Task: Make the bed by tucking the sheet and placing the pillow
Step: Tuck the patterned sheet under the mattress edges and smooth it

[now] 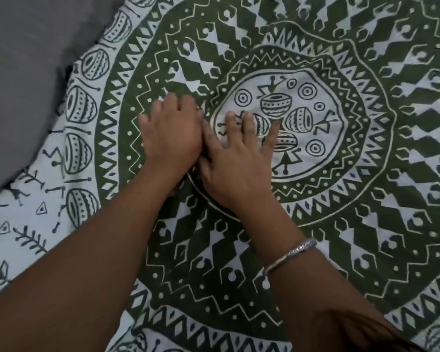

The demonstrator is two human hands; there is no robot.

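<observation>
Nearest the camera, a silver bangle point(290, 252) circles the right arm point(323, 295) just below the wrist. Further on, the left hand point(172, 134) and the right hand point(235, 161) lie side by side, touching, palms down on the bedsheet point(366, 204). The grip of the right hand is spread, its straight fingers pressed flat on the cloth. The grip of the left hand is also flat and holds nothing, with its fingers closer together. The bedsheet is white with a dark green round pattern of zigzag rings, drums and small dancing figures. It fills almost the whole view and is a little wrinkled. At the far left a plain grey surface point(18, 72) shows beyond the sheet's edge; whether it is mattress or pillow, one cannot tell. The left fingertips are blurred.
</observation>
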